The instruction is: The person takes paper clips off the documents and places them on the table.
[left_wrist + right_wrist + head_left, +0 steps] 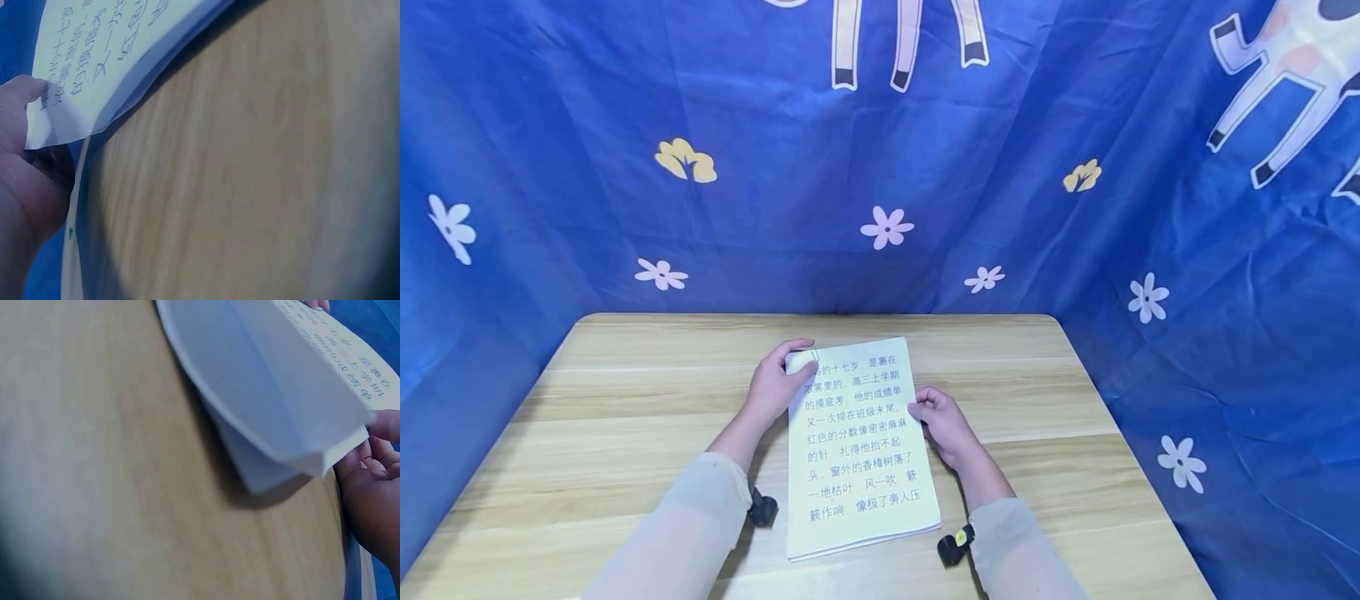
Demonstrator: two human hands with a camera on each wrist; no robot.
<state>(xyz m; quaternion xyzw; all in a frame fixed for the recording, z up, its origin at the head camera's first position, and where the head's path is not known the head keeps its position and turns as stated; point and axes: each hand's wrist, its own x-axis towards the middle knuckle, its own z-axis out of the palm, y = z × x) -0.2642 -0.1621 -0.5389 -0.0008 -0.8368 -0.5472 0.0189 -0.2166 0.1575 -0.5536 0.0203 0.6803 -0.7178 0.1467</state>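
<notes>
A thin stack of printed paper sheets [861, 442], covered in large lines of Chinese text, is held over the wooden table in the head view. My left hand [778, 382] pinches its upper left corner, thumb on the printed face and fingers behind. At the right edge, my right hand [946, 423] pinches the paper between thumb and fingers. In the left wrist view the sheets [81, 106] bend slightly, and the left thumb presses near the corner. Seen from the right wrist, a white sheet [250, 381] curves away from the others below it. A thin greenish loop beside the left thumb is too small to identify.
The light wood-grain table [647, 400] has rounded far corners. Blue fabric [820, 183] with printed flowers and animal legs hangs behind it and along both sides. A small black wrist camera [763, 508] sits below the left wrist, another black camera [953, 548] below the right.
</notes>
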